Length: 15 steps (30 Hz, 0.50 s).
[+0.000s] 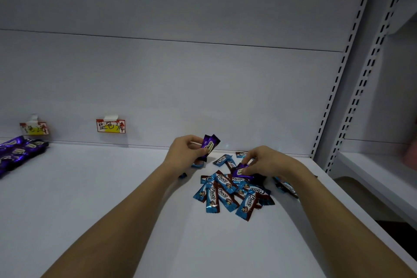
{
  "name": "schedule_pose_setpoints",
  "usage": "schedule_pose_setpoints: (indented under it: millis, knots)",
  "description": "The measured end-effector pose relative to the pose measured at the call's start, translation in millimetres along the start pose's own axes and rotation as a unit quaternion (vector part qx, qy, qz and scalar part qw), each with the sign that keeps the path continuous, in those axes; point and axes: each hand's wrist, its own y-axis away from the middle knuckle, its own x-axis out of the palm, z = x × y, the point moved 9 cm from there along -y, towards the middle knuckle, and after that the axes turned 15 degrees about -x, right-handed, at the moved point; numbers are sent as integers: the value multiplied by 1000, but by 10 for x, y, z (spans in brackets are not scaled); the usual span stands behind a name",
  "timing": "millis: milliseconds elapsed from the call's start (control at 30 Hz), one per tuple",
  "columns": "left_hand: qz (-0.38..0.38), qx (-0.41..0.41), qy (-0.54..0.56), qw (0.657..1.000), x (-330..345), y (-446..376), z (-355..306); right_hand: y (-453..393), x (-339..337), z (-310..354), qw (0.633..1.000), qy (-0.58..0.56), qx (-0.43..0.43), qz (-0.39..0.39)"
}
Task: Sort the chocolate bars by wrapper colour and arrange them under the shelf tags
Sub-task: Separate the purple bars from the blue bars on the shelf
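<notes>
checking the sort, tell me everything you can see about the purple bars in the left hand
The purple bars are small, glossy foil-like packets with crimped ends, one printed "Choco" in white. At least two sit stacked, tilted upright, gripped by the left hand above the white shelf, just left of the blue bar pile. Fingers hide their lower parts.

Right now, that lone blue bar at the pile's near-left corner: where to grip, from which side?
Pinch the blue bar across its long edges at mid-length, coming from above on the left. It lies flat, its left edge facing bare shelf; the right edge touches neighbouring bars.
</notes>
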Motion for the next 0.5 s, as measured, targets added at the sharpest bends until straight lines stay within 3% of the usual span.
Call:
schedule_pose_setpoints:
  millis: [133,267,500]
  knots:
    - [-25,-7,1,1000,-273,96,57,6,-72,176,999,-14,-22,-47]
    - [-45,4,-9,999,-632,248,34,-45,-26,632,984,-109,-78,-115]
    - [-93,8,-8,996,-1571,648,113,-235,870,1753,952,-279,-123,-33]
